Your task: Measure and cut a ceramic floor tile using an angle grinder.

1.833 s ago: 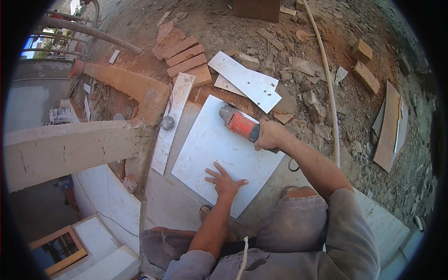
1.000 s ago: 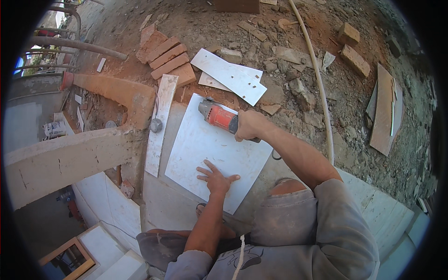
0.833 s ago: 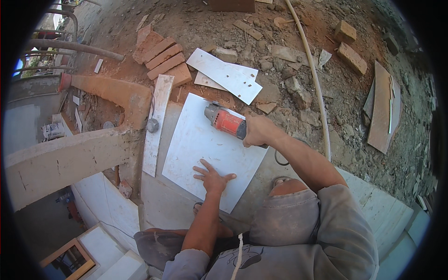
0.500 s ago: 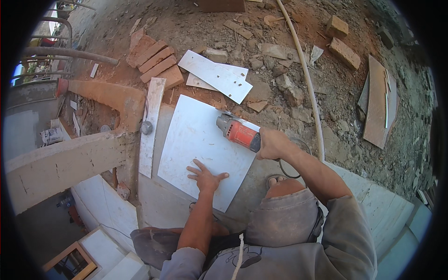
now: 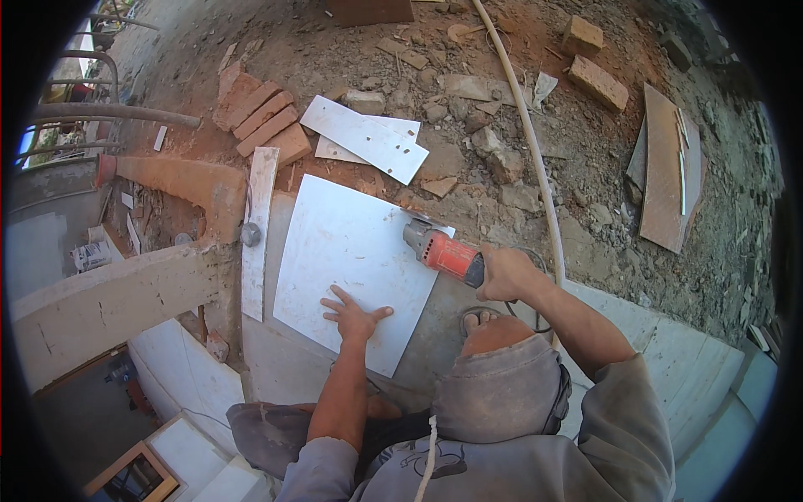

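Note:
A large white tile (image 5: 343,243) lies before me on a grey slab. On its lower middle my left hand (image 5: 355,319) rests flat, fingers spread, holding nothing. My right hand (image 5: 507,274) is wrapped round the rear of a red and black angle grinder (image 5: 452,256). The grinder's grey head (image 5: 415,238) is over the tile's far right corner, its disc seen nearly edge-on at the tile's far edge. Whether the disc touches the tile is hard to make out. The cord runs down from behind my right hand.
Two white tile pieces (image 5: 365,138) and several red bricks (image 5: 261,113) lie beyond the tile. A narrow board (image 5: 260,234) lies along its left. A pale hose (image 5: 535,134) crosses the rubble on the right. Brown tile sheets (image 5: 662,167) lie farther right.
The grinder and my right hand have moved right along the tile's far edge, toward its far right corner. My left hand stays flat on the tile. The whole view has shifted slightly.

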Demonstrator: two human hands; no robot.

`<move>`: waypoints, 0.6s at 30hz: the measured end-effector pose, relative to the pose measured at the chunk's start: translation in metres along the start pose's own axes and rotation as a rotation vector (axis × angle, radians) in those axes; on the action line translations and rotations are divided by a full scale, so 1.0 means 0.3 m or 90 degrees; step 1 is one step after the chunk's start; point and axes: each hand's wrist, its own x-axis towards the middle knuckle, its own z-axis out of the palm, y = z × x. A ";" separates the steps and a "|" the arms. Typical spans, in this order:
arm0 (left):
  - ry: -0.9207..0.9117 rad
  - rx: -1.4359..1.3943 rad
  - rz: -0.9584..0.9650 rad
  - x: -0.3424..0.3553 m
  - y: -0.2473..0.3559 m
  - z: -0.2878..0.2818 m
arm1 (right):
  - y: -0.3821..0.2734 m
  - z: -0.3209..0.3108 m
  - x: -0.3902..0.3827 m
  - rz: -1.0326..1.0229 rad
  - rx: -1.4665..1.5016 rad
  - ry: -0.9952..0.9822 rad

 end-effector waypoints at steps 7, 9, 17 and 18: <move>0.004 0.013 -0.001 0.000 0.004 -0.004 | 0.044 0.012 -0.030 -0.001 -0.019 0.004; 0.007 0.019 -0.004 -0.003 0.008 -0.004 | 0.056 0.015 -0.039 -0.006 -0.009 0.009; 0.015 0.009 0.003 0.007 -0.009 0.003 | 0.060 0.033 -0.031 -0.015 -0.010 0.017; 0.017 0.003 0.006 0.007 -0.010 0.003 | 0.053 0.039 -0.020 -0.014 -0.012 0.022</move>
